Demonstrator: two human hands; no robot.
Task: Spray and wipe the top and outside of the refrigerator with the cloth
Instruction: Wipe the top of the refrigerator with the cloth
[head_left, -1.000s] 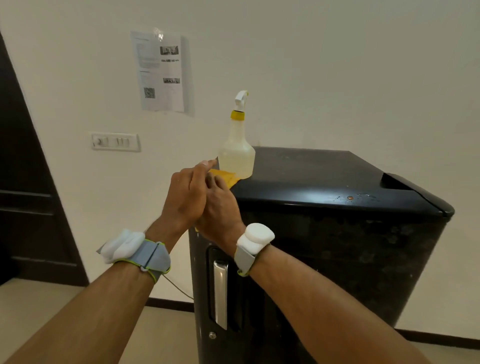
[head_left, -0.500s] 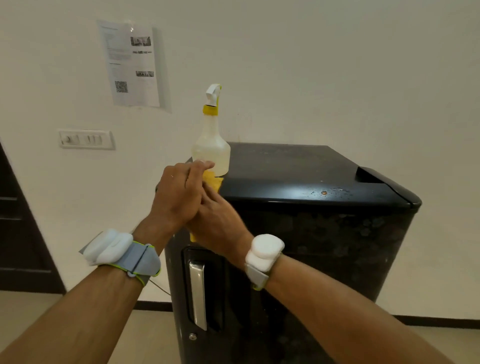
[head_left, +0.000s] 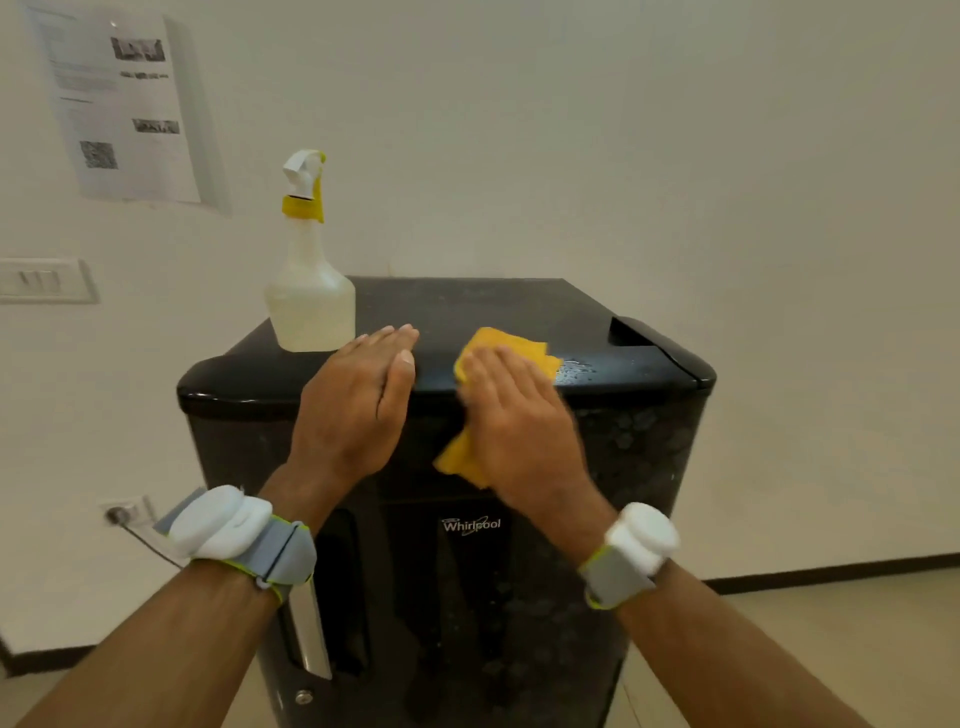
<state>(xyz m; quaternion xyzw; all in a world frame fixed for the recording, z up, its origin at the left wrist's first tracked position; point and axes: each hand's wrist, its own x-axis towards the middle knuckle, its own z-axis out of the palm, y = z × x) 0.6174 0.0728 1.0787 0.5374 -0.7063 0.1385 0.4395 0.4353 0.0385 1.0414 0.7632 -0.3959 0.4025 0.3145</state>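
Note:
A small black refrigerator (head_left: 639, 467) stands in front of me against the wall. My right hand (head_left: 514, 410) lies flat on a yellow cloth (head_left: 506, 345) at the front edge of the fridge top; part of the cloth hangs down over the door. Water droplets sit on the top just right of the cloth. My left hand (head_left: 358, 400) rests flat with straight fingers on the front edge, left of the cloth. A translucent spray bottle (head_left: 309, 291) with a yellow collar stands upright at the top's back left corner, just behind my left hand.
A printed sheet (head_left: 119, 104) hangs on the white wall at upper left, above a switch plate (head_left: 44, 280). A wall socket with a cord (head_left: 122, 514) sits low on the left. The fridge door carries a silver handle (head_left: 311, 634) on its left side.
My hands were together at the top's left corner beside the bottle. Now they are apart: the right has carried the cloth rightward onto the top, and the left lies flat. My view has shifted to face the door.

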